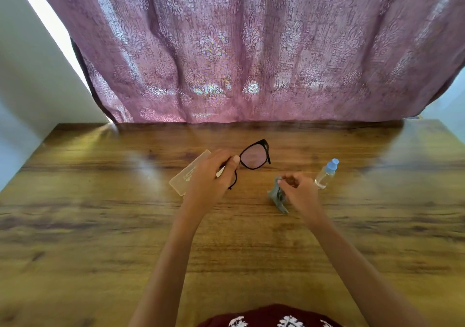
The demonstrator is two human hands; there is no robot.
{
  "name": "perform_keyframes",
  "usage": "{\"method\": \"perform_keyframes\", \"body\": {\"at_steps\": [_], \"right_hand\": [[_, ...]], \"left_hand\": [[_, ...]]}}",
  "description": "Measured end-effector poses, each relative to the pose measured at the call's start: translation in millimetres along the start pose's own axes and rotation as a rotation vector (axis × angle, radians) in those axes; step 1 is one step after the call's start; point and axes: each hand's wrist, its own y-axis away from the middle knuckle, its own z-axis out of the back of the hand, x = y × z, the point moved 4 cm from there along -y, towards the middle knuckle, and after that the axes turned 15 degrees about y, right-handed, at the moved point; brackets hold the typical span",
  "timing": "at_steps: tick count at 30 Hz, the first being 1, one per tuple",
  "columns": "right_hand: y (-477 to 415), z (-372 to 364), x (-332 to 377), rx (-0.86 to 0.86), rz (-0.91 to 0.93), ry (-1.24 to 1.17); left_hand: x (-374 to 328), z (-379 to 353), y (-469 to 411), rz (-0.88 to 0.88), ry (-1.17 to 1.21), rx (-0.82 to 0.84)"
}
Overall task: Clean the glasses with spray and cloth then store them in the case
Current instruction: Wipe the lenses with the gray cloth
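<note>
My left hand [214, 173] grips black-framed glasses [254, 156] and holds them above the wooden table [100, 201]; one lens sticks out past my thumb, the other is hidden behind my fingers. A translucent glasses case [185, 175] lies on the table just left of that hand, partly covered by it. My right hand [297, 190] pinches a crumpled grey cloth [278, 197], whose lower end touches the table. A small clear spray bottle [326, 173] with a blue cap lies tilted on the table just right of my right hand.
A purple patterned curtain [251, 49] hangs along the table's far edge. A pale wall [30, 80] borders the table on the left. My dark red patterned garment [271, 316] shows at the near edge.
</note>
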Motion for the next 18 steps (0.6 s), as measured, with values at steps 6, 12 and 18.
{"method": "perform_keyframes", "body": {"at_steps": [6,12,18], "right_hand": [[-0.2,-6.8,-23.0,0.023,-0.07,0.159],[7.2,7.2,5.0,0.064,-0.064,-0.012],[26.5,12.6,61.5,0.618,-0.141,-0.991]], "left_hand": [[0.4,-1.8,-0.6,0.016,0.039,-0.001],[2.5,-1.0,0.9,0.001,0.059,0.011],[5.7,0.1,-0.1,0.012,0.076,-0.007]]}}
